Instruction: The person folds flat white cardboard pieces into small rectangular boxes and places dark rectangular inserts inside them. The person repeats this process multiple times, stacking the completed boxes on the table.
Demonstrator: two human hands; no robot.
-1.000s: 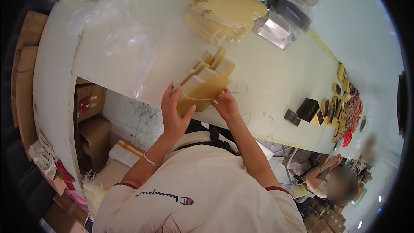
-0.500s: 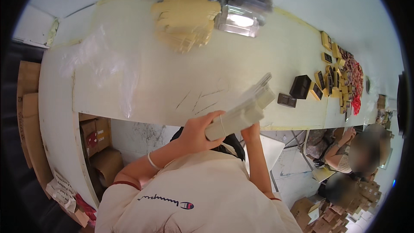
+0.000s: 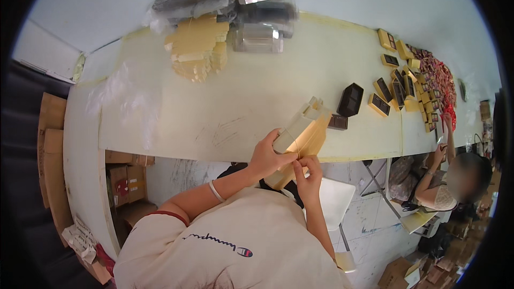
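Over the table's front edge I hold a bundle of flat-folded card boxes (image 3: 309,138), pale outside with a gold face showing. My left hand (image 3: 267,156) is closed round its left side, thumb across the gold face. A thin band (image 3: 296,143) crosses the bundle near that thumb. My right hand (image 3: 308,174) pinches at the band by the bundle's lower right side, its fingertips close to my left thumb. Just beyond the bundle lie a small dark tray (image 3: 338,122) and a black box (image 3: 350,100).
A stack of flat gold card (image 3: 197,45) and clear plastic packs (image 3: 259,39) lie at the table's far side. Clear film (image 3: 126,96) spreads on the left. Gold boxes (image 3: 379,105) and a red heap (image 3: 428,64) are at right, where another person (image 3: 436,187) sits.
The bundle has turned, bringing its gold face into view. My right hand has come from its underside to pinch at the band. The view has shifted, and the other person has raised an arm.
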